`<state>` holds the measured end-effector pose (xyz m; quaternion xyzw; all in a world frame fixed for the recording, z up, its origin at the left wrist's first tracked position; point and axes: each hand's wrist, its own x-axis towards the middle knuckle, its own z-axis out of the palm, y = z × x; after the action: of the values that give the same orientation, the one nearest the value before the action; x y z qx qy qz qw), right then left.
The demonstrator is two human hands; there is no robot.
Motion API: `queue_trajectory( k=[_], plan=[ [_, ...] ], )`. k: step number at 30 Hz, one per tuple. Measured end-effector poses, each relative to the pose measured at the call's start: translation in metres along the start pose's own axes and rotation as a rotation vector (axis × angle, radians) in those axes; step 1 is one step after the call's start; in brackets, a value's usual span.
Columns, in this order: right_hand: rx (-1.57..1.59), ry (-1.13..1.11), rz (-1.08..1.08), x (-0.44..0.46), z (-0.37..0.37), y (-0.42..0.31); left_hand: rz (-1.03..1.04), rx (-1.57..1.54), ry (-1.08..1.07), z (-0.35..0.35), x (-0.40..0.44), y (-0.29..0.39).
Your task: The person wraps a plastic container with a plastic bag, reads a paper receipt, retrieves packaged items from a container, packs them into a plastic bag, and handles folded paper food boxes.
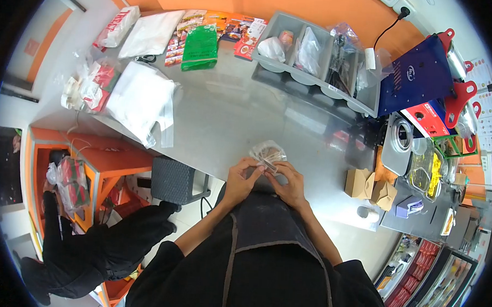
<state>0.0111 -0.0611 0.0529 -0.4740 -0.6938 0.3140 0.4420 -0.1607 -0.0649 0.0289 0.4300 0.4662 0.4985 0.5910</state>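
At the metal worktop (220, 116), your left hand (241, 178) and right hand (289, 186) pinch the near end of a clear plastic bag (269, 150); tugging hard could tear it.

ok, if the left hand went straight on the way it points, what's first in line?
Most likely the clear plastic bag, which the left hand seems to pinch; the right hand is close beside, and one view leaves depth unclear.

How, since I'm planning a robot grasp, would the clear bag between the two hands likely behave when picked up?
The clear bag will probably sag and fold, since its film looks thin and crinkled. It may be light: the left hand and right hand seem only to pinch its near edge.
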Motion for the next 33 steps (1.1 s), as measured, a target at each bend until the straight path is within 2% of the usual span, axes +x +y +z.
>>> queue_trajectory(
  k=[2, 7, 8, 10, 12, 13, 17, 22, 24, 28, 30, 32, 33],
  plan=[
    [0.013, 0.009, -0.001, 0.001, 0.003, 0.003, 0.022, 0.061, 0.005, -0.002, -0.001, 0.0],
    [-0.093, 0.006, -0.205, 0.01, 0.0, 0.014, 0.086, 0.229, 0.01, 0.001, -0.004, 0.014],
    [-0.094, 0.005, -0.208, 0.013, 0.0, 0.016, 0.137, 0.299, -0.004, 0.0, -0.003, 0.016],
    [-0.246, -0.036, -0.38, 0.016, 0.002, 0.024, 0.189, 0.369, -0.017, -0.003, -0.002, 0.018],
    [-0.277, -0.042, -0.456, 0.014, 0.003, 0.03, 0.408, 0.506, -0.021, -0.005, -0.002, 0.02],
    [-0.309, -0.047, -0.53, 0.012, 0.004, 0.034, 0.41, 0.507, -0.017, -0.005, -0.003, 0.021],
    [-0.306, -0.014, -0.588, 0.009, 0.011, 0.042, 0.442, 0.505, 0.012, -0.003, -0.005, 0.023],
    [-0.305, 0.038, -0.525, 0.01, 0.019, 0.038, 0.446, 0.503, 0.002, -0.002, 0.001, 0.021],
    [-0.302, 0.046, -0.504, 0.01, 0.021, 0.038, 0.401, 0.477, 0.008, -0.003, 0.002, 0.017],
    [-0.318, 0.009, -0.424, 0.006, 0.026, 0.042, 0.436, 0.442, 0.046, 0.001, 0.003, 0.008],
    [-0.337, 0.069, -0.427, 0.003, 0.022, 0.033, 0.231, 0.286, 0.085, 0.007, -0.001, 0.01],
    [-0.322, 0.038, -0.365, -0.004, 0.024, 0.041, 0.03, 0.24, 0.04, 0.007, -0.004, 0.02],
    [-0.221, 0.12, -0.409, -0.003, 0.026, 0.041, -0.025, 0.165, 0.037, 0.007, -0.004, 0.016]
  ],
)
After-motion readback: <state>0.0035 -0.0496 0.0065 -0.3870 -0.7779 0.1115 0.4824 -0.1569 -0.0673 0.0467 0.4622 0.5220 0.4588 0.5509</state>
